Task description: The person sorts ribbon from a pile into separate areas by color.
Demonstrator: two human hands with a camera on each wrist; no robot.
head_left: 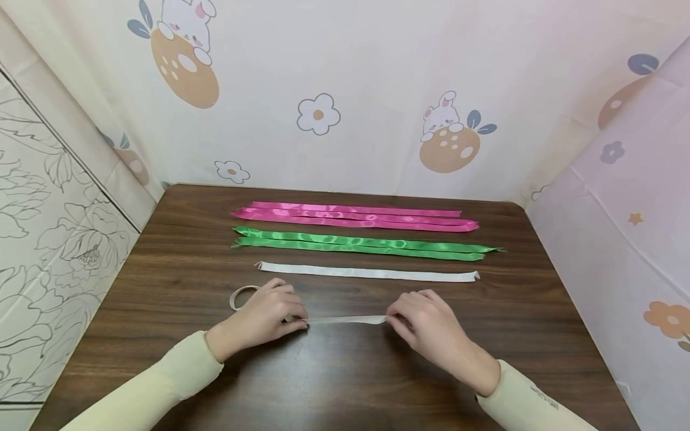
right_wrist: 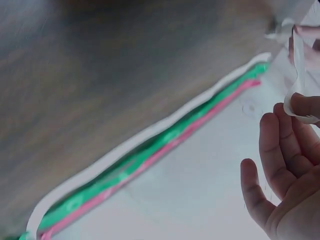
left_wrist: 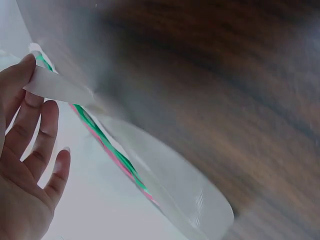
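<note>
A white ribbon point(head_left: 345, 319) is stretched between the two hands, low over the table. My left hand point(head_left: 269, 311) pinches it between thumb and fingertips, the other fingers spread in the left wrist view. At the other end my right hand point(head_left: 431, 326) pinches the ribbon, which bends at the fingertips in the right wrist view. Left of the left hand, a loop of white ribbon point(head_left: 233, 298) shows, partly covered by that hand. Just beyond both hands lies a straight white ribbon strip point(head_left: 372, 273) on the table.
Behind the white strip lie green ribbon strips point(head_left: 399, 244), and farther back pink ribbon strips point(head_left: 323, 214), all running sideways. The dark wooden table point(head_left: 345, 383) meets a patterned curtain point(head_left: 372, 143) at the back. Printed cloth also hangs along the right side.
</note>
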